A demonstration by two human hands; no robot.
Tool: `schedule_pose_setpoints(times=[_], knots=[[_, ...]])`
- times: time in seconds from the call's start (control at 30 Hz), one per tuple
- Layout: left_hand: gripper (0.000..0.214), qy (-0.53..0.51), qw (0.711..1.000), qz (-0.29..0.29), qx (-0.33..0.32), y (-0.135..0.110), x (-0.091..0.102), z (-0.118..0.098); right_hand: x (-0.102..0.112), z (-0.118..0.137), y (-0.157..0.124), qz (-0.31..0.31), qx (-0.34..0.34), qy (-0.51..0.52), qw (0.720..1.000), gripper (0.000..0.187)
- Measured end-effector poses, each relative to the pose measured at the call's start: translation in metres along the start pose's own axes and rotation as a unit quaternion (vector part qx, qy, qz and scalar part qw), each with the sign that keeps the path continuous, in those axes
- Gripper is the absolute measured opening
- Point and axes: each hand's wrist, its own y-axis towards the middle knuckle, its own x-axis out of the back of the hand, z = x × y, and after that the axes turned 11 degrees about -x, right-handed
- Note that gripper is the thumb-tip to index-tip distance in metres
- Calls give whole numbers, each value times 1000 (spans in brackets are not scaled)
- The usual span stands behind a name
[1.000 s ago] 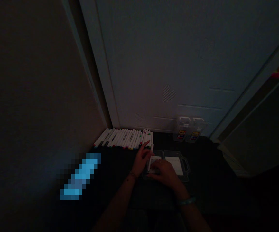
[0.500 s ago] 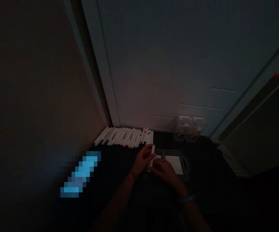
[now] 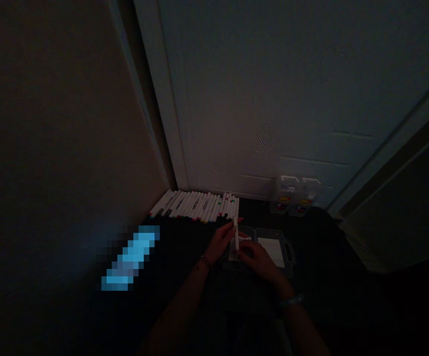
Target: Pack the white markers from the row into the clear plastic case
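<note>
A white marker (image 3: 236, 236) stands nearly upright between my hands, over the left half of an open clear plastic case (image 3: 288, 257). My left hand (image 3: 219, 241) grips it near its upper end, fingers closed. Lower down, the fingers of my right hand (image 3: 258, 259) are closed around its bottom end. In the right half of the case lies a white sheet (image 3: 271, 251). The case's left half is partly hidden by my hands. Behind them, a row of white markers (image 3: 195, 205) with coloured ends lies side by side along the wall.
Two clear cases with handles and colourful labels, a left one (image 3: 283, 198) and a right one (image 3: 303, 200), stand upright against the back wall (image 3: 214, 99). A bright pixelated blue shape (image 3: 132, 259) is at the left on the dark tabletop (image 3: 184, 247). The room is dim.
The view has shifted slightly. Both hands still hold the white marker, which is turned a little, and my right hand's fingers have moved to its lower end.
</note>
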Motion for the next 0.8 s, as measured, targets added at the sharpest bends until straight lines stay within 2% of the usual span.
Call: schedule_pose_setpoints(times=[0.3, 0.43, 0.63, 0.8], knots=[[54, -12, 999, 12, 43, 1, -1, 10, 1, 0, -1, 0, 7, 15, 1000, 19], [52, -3, 999, 7, 40, 0, -1, 14, 2, 4, -1, 8, 22, 25, 999, 16], [52, 23, 999, 7, 42, 0, 0, 16, 1, 3, -2, -11, 18, 20, 1000, 17], [44, 79, 997, -17, -11, -3, -1, 11, 0, 0, -1, -11, 20, 39, 999, 15]])
